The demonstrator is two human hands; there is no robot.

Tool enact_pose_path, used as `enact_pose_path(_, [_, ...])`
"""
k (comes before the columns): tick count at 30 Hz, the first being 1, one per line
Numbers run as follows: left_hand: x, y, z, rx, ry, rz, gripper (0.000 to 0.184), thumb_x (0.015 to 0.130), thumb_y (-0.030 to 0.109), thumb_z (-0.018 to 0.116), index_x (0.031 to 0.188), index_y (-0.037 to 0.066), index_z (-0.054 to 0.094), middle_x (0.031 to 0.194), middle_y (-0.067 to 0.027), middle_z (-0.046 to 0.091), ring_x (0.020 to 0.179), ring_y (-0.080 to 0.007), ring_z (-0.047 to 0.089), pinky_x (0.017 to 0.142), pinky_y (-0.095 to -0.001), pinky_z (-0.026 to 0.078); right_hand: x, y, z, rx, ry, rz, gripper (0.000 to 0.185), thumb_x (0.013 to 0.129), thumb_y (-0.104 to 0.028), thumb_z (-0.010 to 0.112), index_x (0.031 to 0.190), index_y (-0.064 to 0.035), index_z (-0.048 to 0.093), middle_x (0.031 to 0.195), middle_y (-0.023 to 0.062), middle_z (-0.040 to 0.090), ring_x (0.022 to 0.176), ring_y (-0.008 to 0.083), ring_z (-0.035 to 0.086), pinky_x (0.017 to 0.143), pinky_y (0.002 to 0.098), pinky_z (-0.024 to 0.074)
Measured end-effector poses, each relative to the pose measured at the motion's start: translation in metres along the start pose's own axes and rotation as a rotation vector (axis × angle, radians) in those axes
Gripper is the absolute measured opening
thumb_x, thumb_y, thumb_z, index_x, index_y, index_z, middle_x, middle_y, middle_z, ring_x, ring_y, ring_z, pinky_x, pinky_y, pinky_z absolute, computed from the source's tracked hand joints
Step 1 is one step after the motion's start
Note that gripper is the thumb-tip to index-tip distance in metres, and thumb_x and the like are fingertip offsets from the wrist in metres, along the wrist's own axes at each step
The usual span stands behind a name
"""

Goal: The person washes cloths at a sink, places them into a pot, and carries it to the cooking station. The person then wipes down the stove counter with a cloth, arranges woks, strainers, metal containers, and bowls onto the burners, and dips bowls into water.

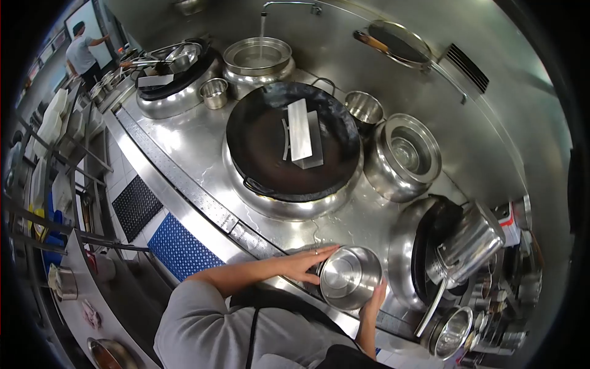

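Near the front edge of the cooking range I hold a round stainless steel pot [350, 278] between both hands. My left hand [302, 264] presses against its left side, fingers along the rim and thumb lower down. My right hand [372, 302] grips the right side, with much of it hidden behind the wall. The inside looks shiny; whether it holds clear water I cannot tell. Behind the pot, a large black wok [264, 135] sits on a raised steel burner ring, with a bent metal piece with a handle [300, 130] lying in it.
At right, a tall steel pot [476, 240] lies tilted over another wok [424, 246]. Water runs from a tap [263, 24] into a round basin [236, 60]. A skimmer [399, 44] hangs on the wall. Another person [82, 54] stands far left.
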State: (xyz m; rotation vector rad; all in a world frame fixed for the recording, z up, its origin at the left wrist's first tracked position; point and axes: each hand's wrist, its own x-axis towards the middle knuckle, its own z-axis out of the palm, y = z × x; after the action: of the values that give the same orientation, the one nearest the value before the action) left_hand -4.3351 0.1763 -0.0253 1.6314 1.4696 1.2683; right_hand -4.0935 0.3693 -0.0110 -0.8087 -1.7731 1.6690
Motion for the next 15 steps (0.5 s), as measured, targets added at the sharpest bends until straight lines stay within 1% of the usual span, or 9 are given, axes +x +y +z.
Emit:
enact_pose_path(1, [0.001,-0.003,0.000,0.034,0.037,0.004,0.101,0.083,0.046,0.068,0.153,-0.001,0.012,0.158,-0.0248,0.015,0.147,-0.0375,0.018,0.119,-0.0418,0.019,0.010,-0.002,-0.002,-0.206,0.050,0.026,0.060,0.100,-0.043,0.048,0.137,0.0041,0.044,0.134,0.0147,0.050,0.125,0.0247,0.046,0.109,0.0375,0.0326])
enact_pose_path(2, [0.004,-0.004,0.002,0.062,0.068,0.008,0.100,0.085,0.051,0.065,0.152,-0.002,0.014,0.157,-0.0253,0.018,0.146,-0.0382,0.021,0.118,-0.0422,0.021,0.025,0.024,-0.014,0.063,0.109,0.185,0.060,0.100,-0.042,0.049,0.138,0.0039,0.045,0.136,0.0153,0.050,0.125,0.0247,0.047,0.108,0.0378,0.0340])
enact_pose_path(4, [0.019,-0.001,-0.007,0.065,0.163,0.019,0.093,0.088,0.054,0.062,0.149,-0.004,0.023,0.150,-0.0272,0.032,0.140,-0.0387,0.033,0.114,-0.0419,0.029,0.059,0.009,-0.016,0.227,-0.031,0.381,0.064,0.097,-0.056,0.049,0.131,-0.0019,0.052,0.122,0.0114,0.062,0.112,0.0223,0.059,0.098,0.0380,0.0461])
enact_pose_path(7, [0.046,0.000,-0.016,-0.229,0.293,-0.398,0.075,0.087,0.054,0.063,0.130,-0.006,0.051,0.123,-0.0215,0.059,0.112,-0.0300,0.058,0.099,-0.0381,0.043,0.080,-0.021,-0.005,0.136,-0.180,0.482,0.076,0.095,-0.060,0.048,0.152,-0.0108,0.032,0.151,0.0120,0.037,0.131,0.0247,0.044,0.108,0.0417,0.0363])
enact_pose_path(8, [0.055,-0.011,-0.018,-0.302,0.276,-0.552,0.069,0.087,0.054,0.064,0.122,-0.005,0.058,0.113,-0.0174,0.066,0.102,-0.0252,0.063,0.093,-0.0357,0.046,0.083,-0.018,-0.005,0.207,-0.246,0.485,0.072,0.097,-0.052,0.052,0.153,-0.0151,0.028,0.147,0.0101,0.042,0.115,0.0214,0.056,0.096,0.0418,0.0448])
enact_pose_path(9, [0.061,-0.010,-0.019,-0.407,0.320,-0.545,0.062,0.088,0.052,0.064,0.116,-0.003,0.062,0.107,-0.0132,0.068,0.097,-0.0211,0.063,0.088,-0.0334,0.047,0.089,0.015,-0.009,0.330,-0.269,0.447,0.072,0.096,-0.052,0.053,0.153,-0.0165,0.029,0.143,0.0105,0.045,0.106,0.0225,0.060,0.090,0.0418,0.0477])
enact_pose_path(12, [0.063,0.003,-0.024,-0.605,0.399,-0.613,0.040,0.090,0.043,0.064,0.110,0.008,0.064,0.098,-0.0026,0.065,0.085,-0.0118,0.059,0.071,-0.0255,0.045,0.079,0.014,0.006,0.353,-0.338,0.366,0.073,0.092,-0.048,0.061,0.151,-0.0178,0.030,0.138,0.0079,0.045,0.127,0.0239,0.042,0.107,0.0426,0.0340])
enact_pose_path(14, [0.061,-0.009,-0.018,-0.602,0.518,-0.818,0.034,0.090,0.042,0.064,0.101,0.009,0.065,0.094,-0.0014,0.064,0.085,-0.0105,0.058,0.071,-0.0271,0.045,0.077,0.036,0.008,0.314,-0.313,0.366,0.075,0.092,-0.048,0.063,0.152,-0.0181,0.029,0.131,0.0066,0.052,0.115,0.0179,0.051,0.098,0.0373,0.0409])
enact_pose_path(15, [0.057,-0.022,-0.011,-0.706,0.568,-0.776,0.036,0.089,0.045,0.064,0.098,0.010,0.064,0.091,-0.0010,0.063,0.085,-0.0113,0.057,0.071,-0.0279,0.045,0.075,0.039,0.013,0.318,-0.251,0.418,0.073,0.091,-0.048,0.064,0.149,-0.0152,0.032,0.122,0.0045,0.054,0.110,0.0171,0.053,0.092,0.0359,0.0433])
